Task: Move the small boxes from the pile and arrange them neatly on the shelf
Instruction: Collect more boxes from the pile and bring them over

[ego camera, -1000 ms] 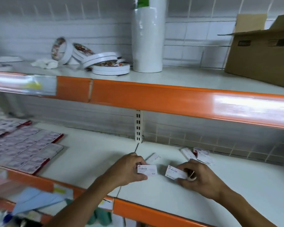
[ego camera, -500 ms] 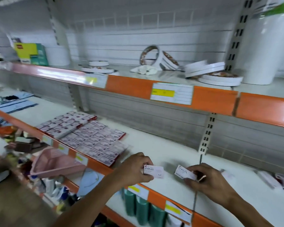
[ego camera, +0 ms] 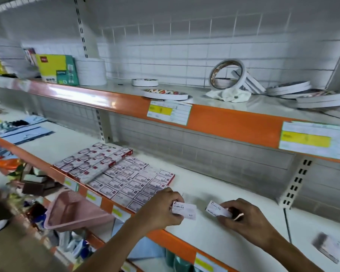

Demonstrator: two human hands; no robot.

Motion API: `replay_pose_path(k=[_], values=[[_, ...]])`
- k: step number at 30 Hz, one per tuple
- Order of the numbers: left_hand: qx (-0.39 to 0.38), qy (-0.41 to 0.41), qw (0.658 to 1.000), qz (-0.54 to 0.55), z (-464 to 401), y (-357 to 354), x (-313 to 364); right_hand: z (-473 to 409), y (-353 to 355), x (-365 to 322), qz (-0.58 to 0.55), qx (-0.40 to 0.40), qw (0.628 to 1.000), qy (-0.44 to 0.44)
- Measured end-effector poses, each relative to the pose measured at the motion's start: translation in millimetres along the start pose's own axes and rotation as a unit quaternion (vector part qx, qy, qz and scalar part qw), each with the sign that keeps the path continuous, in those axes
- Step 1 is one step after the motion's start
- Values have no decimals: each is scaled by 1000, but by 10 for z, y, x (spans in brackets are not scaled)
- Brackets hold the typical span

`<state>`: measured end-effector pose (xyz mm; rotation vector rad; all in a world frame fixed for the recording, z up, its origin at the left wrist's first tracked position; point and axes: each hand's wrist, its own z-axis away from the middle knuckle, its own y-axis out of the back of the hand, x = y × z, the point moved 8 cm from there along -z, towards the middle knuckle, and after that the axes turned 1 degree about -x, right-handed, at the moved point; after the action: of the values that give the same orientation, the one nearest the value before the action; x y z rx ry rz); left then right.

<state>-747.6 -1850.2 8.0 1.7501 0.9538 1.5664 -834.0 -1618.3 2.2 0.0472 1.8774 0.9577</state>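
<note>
Both hands had swung left along the shelf (ego camera: 214,185); arranged grid of boxes (ego camera: 126,179) now lay just left of left hand (ego camera: 159,210), which pinched one staples box (ego camera: 184,210), long axis left-right. Right hand (ego camera: 245,218) pinched a second staples box (ego camera: 217,211), farther from the grid. Left goes first, likely.

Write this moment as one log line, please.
left hand: holds staples box | right hand: holds second staples box | arranged boxes: left on shelf
</note>
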Motion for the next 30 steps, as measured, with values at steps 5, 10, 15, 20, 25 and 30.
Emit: replay_pose_path(k=[5,10,15,20,25,30], values=[[4,24,999,22,-209,145,-237,-437,-133,-25,-16,-4,1000,-6],[13,29,999,23,-440,284,-351,-687,-164,-35,-33,-14,999,-22],[-3,26,1000,13,-653,267,-508,-791,-176,-5,-40,1,998,-38],[-22,2,1000,16,-911,235,-665,-868,-239,20,-39,19,998,-54],[-49,-45,998,-18,-1169,191,-773,-909,-281,-45,-37,57,995,-70],[-60,-103,991,-61,-1353,111,-790,-909,-332,-97,-44,113,987,-103]])
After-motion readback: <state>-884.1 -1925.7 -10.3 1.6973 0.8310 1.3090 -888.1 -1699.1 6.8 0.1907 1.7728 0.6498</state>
